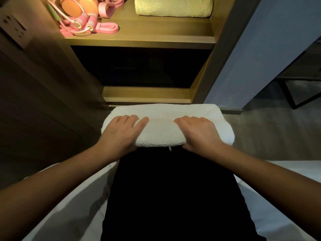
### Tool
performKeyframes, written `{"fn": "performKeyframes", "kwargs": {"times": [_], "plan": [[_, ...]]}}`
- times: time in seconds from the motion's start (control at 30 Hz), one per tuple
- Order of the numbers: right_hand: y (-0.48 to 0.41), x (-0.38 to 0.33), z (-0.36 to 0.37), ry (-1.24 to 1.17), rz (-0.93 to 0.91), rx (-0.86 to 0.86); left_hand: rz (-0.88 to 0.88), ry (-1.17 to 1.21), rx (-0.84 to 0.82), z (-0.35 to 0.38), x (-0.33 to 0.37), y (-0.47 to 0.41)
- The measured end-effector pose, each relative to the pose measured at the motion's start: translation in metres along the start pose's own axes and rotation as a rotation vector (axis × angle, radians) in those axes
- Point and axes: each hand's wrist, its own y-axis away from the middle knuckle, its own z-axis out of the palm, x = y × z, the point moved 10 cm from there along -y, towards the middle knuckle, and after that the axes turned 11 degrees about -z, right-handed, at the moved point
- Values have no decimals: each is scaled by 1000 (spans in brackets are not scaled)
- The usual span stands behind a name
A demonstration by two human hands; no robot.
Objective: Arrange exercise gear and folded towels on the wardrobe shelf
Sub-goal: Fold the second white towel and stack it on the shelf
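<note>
**Head view.** The white folded towel [166,126] lies across the person's lap, on the dark trousers [170,188], in front of the wardrobe and below the lit shelf [139,40]. The left hand [121,131] rests on the towel's left part and the right hand [199,133] on its right part. Both lie palm-down with fingers nearly straight across the top layer. They press the cloth rather than clutch it, and neither hand shows a curl round the fabric. A raised fold of the towel sits between the two hands.

On the shelf, a second folded towel [173,6] occupies the right side. The left side holds a pink skipping rope [83,23], pink resistance bands [107,27] and an orange rounded item [81,7]. Bare shelf remains between the two groups.

**Handling.** The towel is probably light, soft and thick. It will likely sag and unfold if lifted by one edge or one corner.

**Recommended hold.** Slide the fingers beneath both short ends with the thumbs on top, so that all layers are clamped together. Keep the towel level during the lift. It is not fragile and its pile should grip well, so a slip is unlikely. The main risk is that the fold opens.
</note>
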Motion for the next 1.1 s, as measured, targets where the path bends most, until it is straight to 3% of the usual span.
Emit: {"fn": "performKeyframes", "kwargs": {"times": [0.27, 0.47, 0.7, 0.83, 0.93, 1.1], "plan": [[-2, 0, -3, -44, 3, 40, -23, -79, -62, 6, -21, 8], [-4, -4, -5, -43, -13, 61, 41, -25, 20, 1, -32, 14], [-7, -2, -1, -11, 5, 44, -138, -43, -19, 7, -48, 17], [-12, -6, 1, 8, -12, 30, -139, -12, -57, 11, -5, -1], [-14, -3, 0, 0, 22, 33, -94, 67, 31, 1, 40, -21], [-1, 6, 4, 5, 31, 20, -68, 148, 124, -10, 42, -27]]}}
